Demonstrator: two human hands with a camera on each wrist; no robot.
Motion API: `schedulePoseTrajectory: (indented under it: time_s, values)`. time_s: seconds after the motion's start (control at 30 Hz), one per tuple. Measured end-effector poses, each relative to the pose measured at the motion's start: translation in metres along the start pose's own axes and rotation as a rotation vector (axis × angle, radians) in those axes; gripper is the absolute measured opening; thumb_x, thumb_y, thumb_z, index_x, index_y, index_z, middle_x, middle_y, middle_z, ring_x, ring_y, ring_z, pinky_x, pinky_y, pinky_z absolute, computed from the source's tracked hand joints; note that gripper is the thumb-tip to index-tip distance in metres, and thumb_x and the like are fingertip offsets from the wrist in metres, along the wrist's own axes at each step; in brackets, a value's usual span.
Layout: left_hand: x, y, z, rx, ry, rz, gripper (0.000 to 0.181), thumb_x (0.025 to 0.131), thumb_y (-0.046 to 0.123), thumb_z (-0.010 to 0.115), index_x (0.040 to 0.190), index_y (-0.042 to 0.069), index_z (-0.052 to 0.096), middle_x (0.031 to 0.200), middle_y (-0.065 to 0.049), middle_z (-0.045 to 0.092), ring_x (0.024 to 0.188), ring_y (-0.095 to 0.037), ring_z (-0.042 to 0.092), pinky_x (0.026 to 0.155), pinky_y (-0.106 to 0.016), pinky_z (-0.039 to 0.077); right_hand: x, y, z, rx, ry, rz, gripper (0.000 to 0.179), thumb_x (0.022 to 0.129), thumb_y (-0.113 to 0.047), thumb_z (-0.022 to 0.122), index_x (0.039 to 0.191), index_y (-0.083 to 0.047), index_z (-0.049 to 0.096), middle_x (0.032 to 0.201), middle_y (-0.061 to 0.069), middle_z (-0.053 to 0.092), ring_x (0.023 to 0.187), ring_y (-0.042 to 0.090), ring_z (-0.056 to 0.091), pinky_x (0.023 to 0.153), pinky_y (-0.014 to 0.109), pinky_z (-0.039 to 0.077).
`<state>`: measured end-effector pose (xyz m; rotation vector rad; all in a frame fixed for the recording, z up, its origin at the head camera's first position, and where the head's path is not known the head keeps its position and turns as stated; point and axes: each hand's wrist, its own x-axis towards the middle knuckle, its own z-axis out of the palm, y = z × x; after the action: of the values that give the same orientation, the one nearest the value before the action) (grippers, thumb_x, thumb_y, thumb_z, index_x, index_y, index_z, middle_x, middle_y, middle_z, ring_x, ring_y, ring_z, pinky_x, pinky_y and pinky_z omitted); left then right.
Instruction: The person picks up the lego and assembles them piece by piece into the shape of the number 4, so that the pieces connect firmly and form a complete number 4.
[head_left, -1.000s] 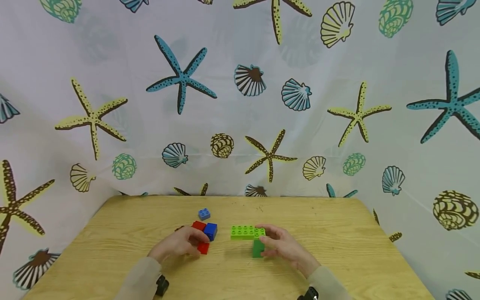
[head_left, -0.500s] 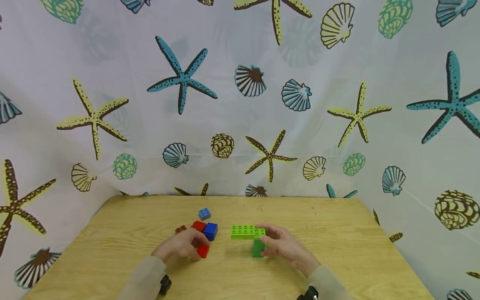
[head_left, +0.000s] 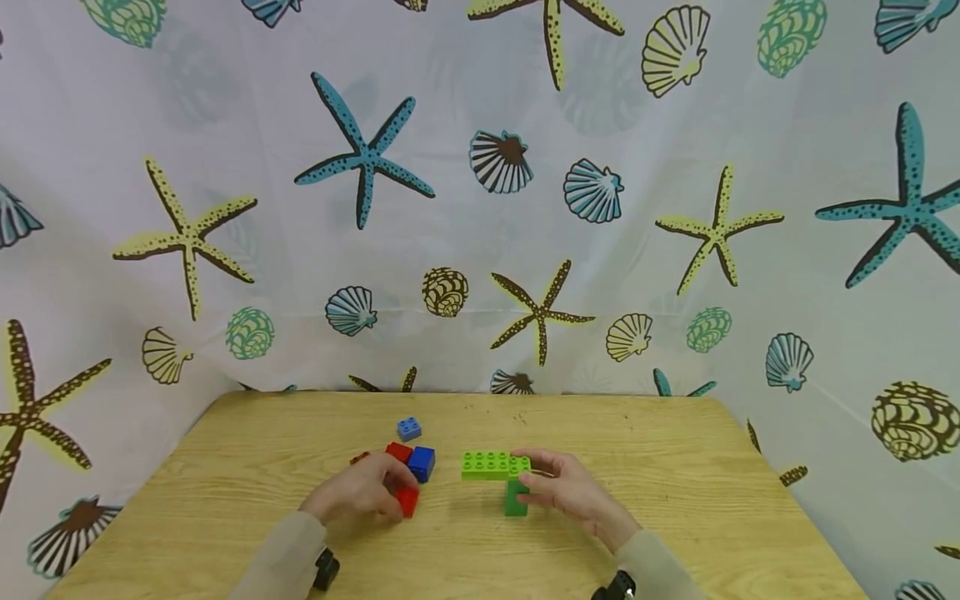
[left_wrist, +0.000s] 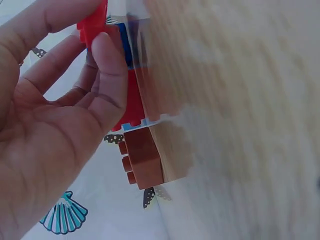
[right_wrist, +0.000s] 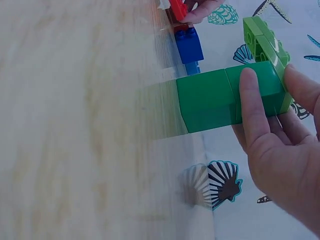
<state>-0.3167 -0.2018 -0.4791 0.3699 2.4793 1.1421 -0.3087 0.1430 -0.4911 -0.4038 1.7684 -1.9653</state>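
Observation:
My left hand [head_left: 356, 490] pinches a red toy building brick [head_left: 407, 501] between thumb and fingers, low over the table. Seen from the left wrist, that red brick [left_wrist: 94, 25] is partly covered by the fingertips. Just beyond the hand lie another red brick [head_left: 399, 452] and a dark blue brick [head_left: 422, 463]. My right hand [head_left: 573, 493] grips a small build from its right side. Two stacked dark green bricks [right_wrist: 225, 97] form its upright, standing on the table. A long lime green brick [head_left: 484, 466] lies across the top and sticks out leftward.
A lighter blue brick [head_left: 408, 428] sits farther back on the wooden table [head_left: 637, 433]. Beside the left hand is a brown brick [left_wrist: 143, 158], mostly hidden in the head view. A cloth [head_left: 450, 225] printed with shells and starfish hangs behind the table.
The left thumb and fingers have closed in on the red brick, which has shifted slightly. The right hand stays at the green build, one finger reaching a little further across it.

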Motion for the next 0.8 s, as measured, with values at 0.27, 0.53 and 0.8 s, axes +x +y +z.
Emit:
schedulePoseTrajectory:
  time_s: [0.27, 0.53, 0.8]
  values:
    - [0.001, 0.009, -0.004, -0.032, 0.001, 0.092, 0.039, 0.074, -0.002, 0.078, 0.111, 0.004, 0.072, 0.11, -0.006, 0.065, 0.093, -0.022, 0.056, 0.073, -0.034, 0.053, 0.0, -0.003, 0.001, -0.013, 0.005, 0.002, 0.055, 0.094, -0.012, 0.065, 0.145, -0.001, 0.046, 0.13, 0.015, 0.055, 0.11, 0.018, 0.061, 0.093, 0.038, 0.054]
    - [0.003, 0.023, -0.008, -0.089, 0.038, 0.192, 0.044, 0.081, 0.011, 0.079, 0.122, 0.002, 0.067, 0.116, -0.009, 0.064, 0.096, -0.02, 0.059, 0.081, -0.032, 0.053, 0.001, -0.005, 0.001, -0.019, 0.001, 0.003, 0.051, 0.095, -0.012, 0.065, 0.142, -0.003, 0.049, 0.131, 0.016, 0.055, 0.11, 0.019, 0.062, 0.092, 0.038, 0.055]
    - [0.008, 0.037, 0.001, -0.101, 0.161, 0.217, 0.041, 0.084, 0.015, 0.076, 0.124, 0.006, 0.067, 0.11, -0.008, 0.065, 0.094, -0.021, 0.059, 0.077, -0.031, 0.053, 0.001, -0.003, -0.001, -0.006, -0.013, 0.0, 0.052, 0.094, -0.013, 0.066, 0.142, -0.002, 0.049, 0.131, 0.016, 0.055, 0.11, 0.019, 0.062, 0.093, 0.04, 0.055]
